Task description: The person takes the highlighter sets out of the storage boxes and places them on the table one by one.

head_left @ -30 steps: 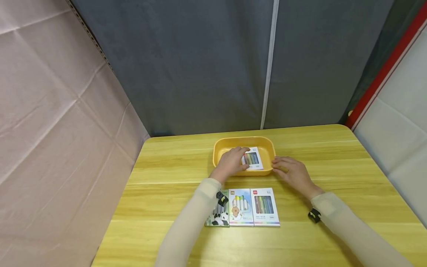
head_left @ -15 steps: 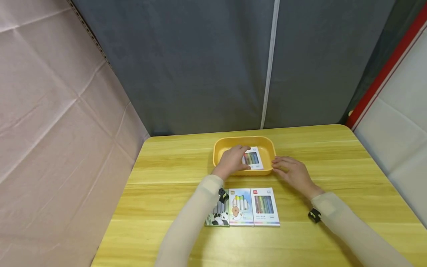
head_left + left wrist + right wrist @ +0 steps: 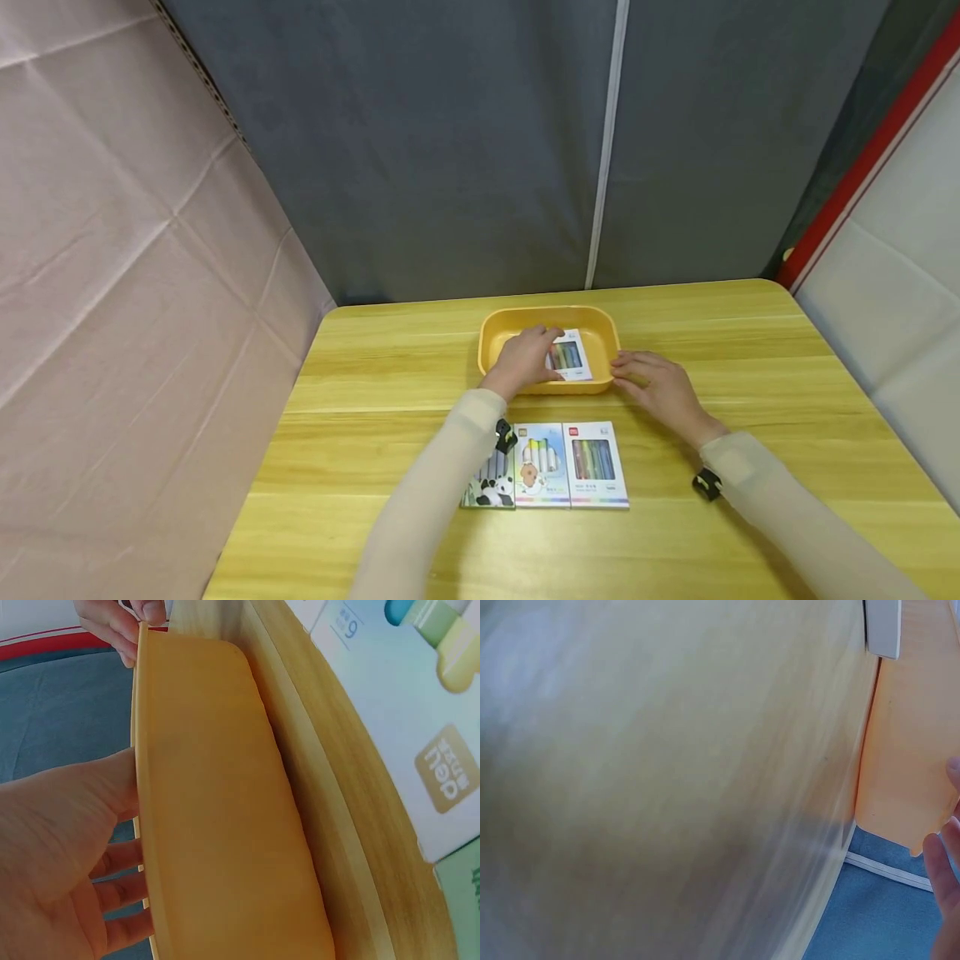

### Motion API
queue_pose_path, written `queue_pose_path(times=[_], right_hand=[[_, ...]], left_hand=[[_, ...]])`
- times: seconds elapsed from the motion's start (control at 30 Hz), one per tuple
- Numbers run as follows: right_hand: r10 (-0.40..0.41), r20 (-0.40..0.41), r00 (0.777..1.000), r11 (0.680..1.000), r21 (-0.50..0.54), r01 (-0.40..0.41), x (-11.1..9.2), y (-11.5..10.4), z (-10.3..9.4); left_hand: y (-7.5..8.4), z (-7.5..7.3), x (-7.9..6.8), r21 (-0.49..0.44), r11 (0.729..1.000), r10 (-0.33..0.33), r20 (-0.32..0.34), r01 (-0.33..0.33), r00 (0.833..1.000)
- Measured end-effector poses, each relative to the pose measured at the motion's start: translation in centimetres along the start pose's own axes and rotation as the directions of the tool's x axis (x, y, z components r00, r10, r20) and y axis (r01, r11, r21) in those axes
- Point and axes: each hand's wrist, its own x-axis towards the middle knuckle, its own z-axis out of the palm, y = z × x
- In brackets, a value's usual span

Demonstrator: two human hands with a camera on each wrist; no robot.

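In the head view a yellow plastic tray (image 3: 570,389) stands toward the back of the table. A white box of markers (image 3: 573,357) with a windowed front lies in it. My left hand (image 3: 525,358) reaches over the near rim and holds this box at its left part, fingers at the far edge and thumb at the near edge. The left wrist view shows that hand (image 3: 67,855) beyond the tray's outer wall (image 3: 225,780), fingertips hidden. With thumb and fingertips, my right hand (image 3: 663,392) pinches the tray's right end; its fingers (image 3: 941,870) show in the right wrist view.
Three marker boxes lie side by side in front of the tray: a panda one (image 3: 495,492) partly under my left sleeve, a light blue one (image 3: 543,492) and a white one (image 3: 596,492). A grey curtain (image 3: 450,167) hangs behind the table (image 3: 712,333).
My left hand and forearm have shifted slightly to the right over the box in the tray. The right hand, tray and front boxes look the same.
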Motion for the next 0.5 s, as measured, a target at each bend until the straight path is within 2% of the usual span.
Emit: queue_pose_path(times=[0.3,0.5], right_hand=[[0.011,-0.004,1.0,1.0,0.003,-0.011,-0.25,0.05,-0.07],[0.007,0.003,1.0,1.0,0.004,-0.007,-0.25,0.02,-0.17]], left_hand=[[-0.08,-0.03,0.21,-0.049,0.998,-0.031,0.072,0.035,0.997],[-0.24,0.13,0.41,-0.066,0.997,-0.02,0.094,0.026,0.995]])
